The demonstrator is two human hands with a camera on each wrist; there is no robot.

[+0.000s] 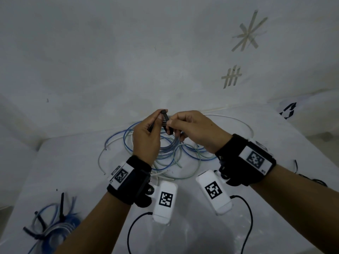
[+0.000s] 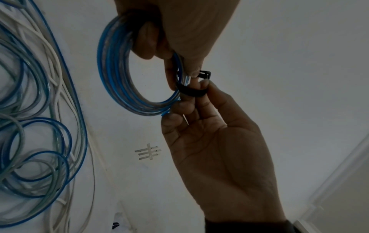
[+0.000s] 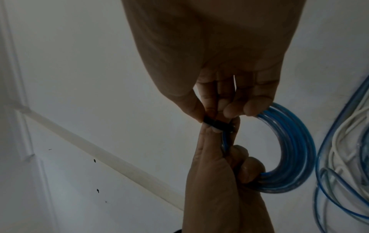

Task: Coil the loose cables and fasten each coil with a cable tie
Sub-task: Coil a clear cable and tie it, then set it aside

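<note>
Currently: left hand (image 1: 145, 136) grips blue coil (image 2: 119, 71); right hand (image 1: 194, 131) pinches black cable tie (image 2: 191, 91), apparently looping it closed.

No words or numbers can be read; the only signs are black-and-white square code markers on the wrist bands (image 1: 255, 159) and on the white camera units (image 1: 213, 190) below them.

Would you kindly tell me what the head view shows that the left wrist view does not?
Only the head view shows the tied coils lying near left, and both wrist bands. Only the left wrist view shows the cable tie's head and the blue coil as a full ring. Both show the left hand, right hand, cable tie and loose cables.
</note>
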